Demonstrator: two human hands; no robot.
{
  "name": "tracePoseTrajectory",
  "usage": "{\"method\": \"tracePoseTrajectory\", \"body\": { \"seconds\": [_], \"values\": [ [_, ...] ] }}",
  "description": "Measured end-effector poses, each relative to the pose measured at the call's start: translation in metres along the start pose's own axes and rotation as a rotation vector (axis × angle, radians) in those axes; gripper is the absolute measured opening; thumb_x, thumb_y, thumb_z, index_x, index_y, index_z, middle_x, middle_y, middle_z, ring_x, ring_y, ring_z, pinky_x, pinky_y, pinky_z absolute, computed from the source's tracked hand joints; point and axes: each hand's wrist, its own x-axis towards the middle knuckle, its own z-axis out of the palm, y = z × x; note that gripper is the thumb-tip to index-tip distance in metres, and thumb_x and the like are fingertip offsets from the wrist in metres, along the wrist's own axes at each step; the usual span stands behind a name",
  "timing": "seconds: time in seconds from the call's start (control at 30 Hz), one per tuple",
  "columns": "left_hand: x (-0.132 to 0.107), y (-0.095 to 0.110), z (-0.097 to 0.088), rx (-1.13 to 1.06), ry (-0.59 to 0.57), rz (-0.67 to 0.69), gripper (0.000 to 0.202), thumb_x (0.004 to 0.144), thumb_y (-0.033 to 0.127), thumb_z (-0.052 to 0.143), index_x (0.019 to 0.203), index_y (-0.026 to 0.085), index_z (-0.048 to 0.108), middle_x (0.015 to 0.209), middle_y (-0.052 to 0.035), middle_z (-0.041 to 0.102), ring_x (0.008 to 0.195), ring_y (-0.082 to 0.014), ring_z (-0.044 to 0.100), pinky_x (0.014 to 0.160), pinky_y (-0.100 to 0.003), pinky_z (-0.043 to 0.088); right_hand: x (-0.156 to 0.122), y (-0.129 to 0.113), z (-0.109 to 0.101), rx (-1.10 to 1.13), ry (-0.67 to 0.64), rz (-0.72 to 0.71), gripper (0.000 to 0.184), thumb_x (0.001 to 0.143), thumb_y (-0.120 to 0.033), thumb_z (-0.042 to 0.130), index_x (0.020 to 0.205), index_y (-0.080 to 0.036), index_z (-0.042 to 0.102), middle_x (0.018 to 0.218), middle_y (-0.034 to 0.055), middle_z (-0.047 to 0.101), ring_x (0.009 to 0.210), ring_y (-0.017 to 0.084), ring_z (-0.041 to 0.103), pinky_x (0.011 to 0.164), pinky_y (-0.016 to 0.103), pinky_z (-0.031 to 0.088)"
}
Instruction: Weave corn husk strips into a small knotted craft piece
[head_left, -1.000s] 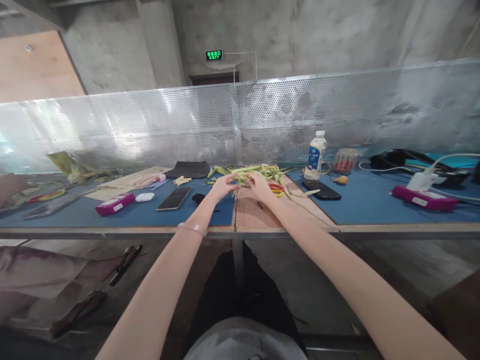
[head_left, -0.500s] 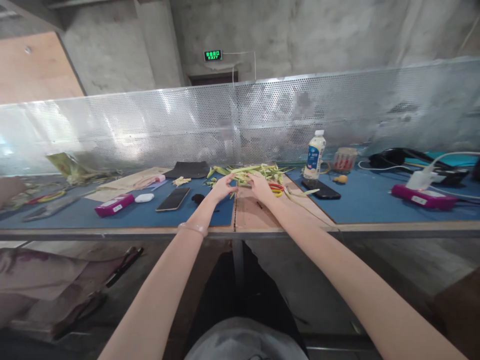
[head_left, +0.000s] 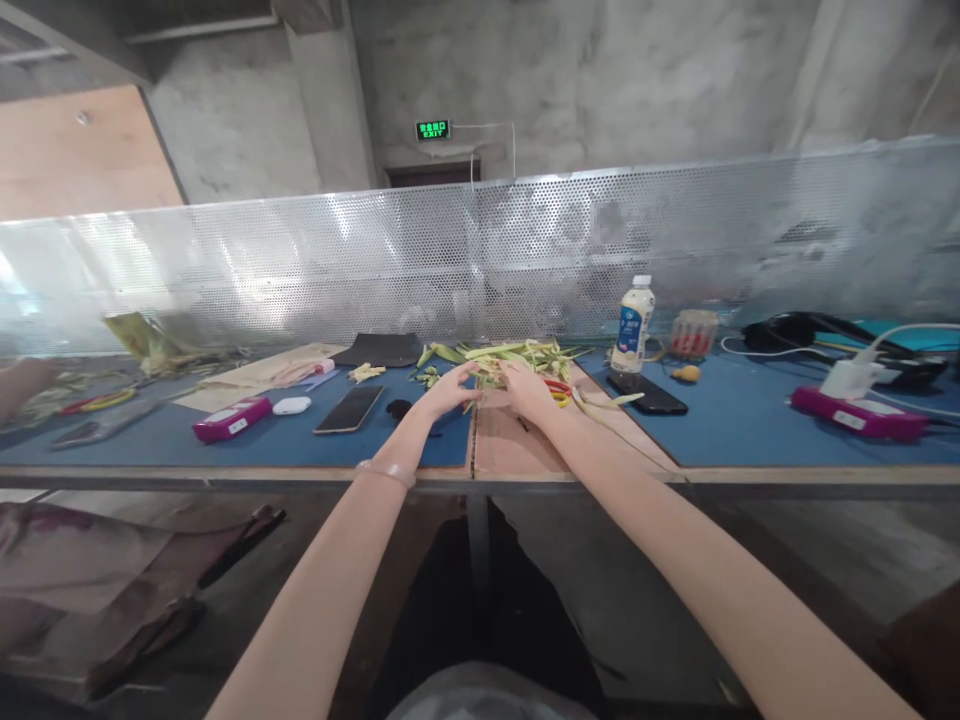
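Note:
Both hands reach in over a pile of pale green leaf strips [head_left: 529,352] at the middle of the table. My left hand [head_left: 448,392] is at the pile's near left side, fingers curved, with a gap between thumb and fingers. On the near right side, my right hand [head_left: 529,393] touches the strips with fingers apart; its fingertips are partly lost among them. Just right of it lie red and yellow handles [head_left: 557,391] of a hand tool, whose head is hidden. A dark fuzzy thing [head_left: 398,409] is left of my left wrist.
A phone [head_left: 349,409], a white case [head_left: 292,406] and a purple power strip [head_left: 232,420] lie to the left. Rightward are a bottle [head_left: 632,328] by another phone [head_left: 649,394], a jar [head_left: 691,335] and a second power strip [head_left: 857,415]. Another person's hand [head_left: 22,388] shows far left.
The view has tilted up slightly, so the table sits lower. Both hands have stayed at the pile, drawn a little closer around the strips. Another person's hand at far left has shifted.

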Motion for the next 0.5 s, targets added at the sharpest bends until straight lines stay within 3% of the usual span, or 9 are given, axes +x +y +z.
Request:
{"method": "tracePoseTrajectory", "body": {
  "seconds": [0.17,0.3,0.5],
  "values": [
    [-0.005,0.011,0.003,-0.003,-0.062,0.037,0.039,0.083,0.025,0.052,0.12,0.017,0.044,0.118,-0.0093,0.05,0.097,-0.0211,0.055,0.079,-0.041,0.048,0.001,-0.002,-0.002,-0.003,-0.01,-0.044,0.025,0.086,-0.027,0.05,0.108,-0.014,0.053,0.11,0.0069,0.054,0.097,0.02,0.054,0.081,0.04,0.046],
    [-0.007,0.016,0.003,0.023,-0.06,0.069,0.031,0.082,0.025,0.053,0.112,0.015,0.051,0.116,-0.0086,0.052,0.101,-0.0214,0.053,0.083,-0.042,0.046,0.001,-0.009,-0.004,-0.01,0.012,-0.056,0.024,0.087,-0.027,0.05,0.107,-0.015,0.053,0.11,0.0068,0.054,0.098,0.019,0.054,0.082,0.04,0.045],
    [-0.006,0.017,0.004,0.053,-0.033,0.057,0.029,0.083,0.026,0.052,0.109,0.014,0.052,0.11,-0.0079,0.055,0.096,-0.0197,0.055,0.081,-0.041,0.047,0.0,-0.013,-0.005,-0.019,0.053,0.014,0.021,0.087,-0.027,0.048,0.103,-0.014,0.055,0.105,0.0061,0.056,0.092,0.017,0.056,0.078,0.037,0.047]
  ]
}}
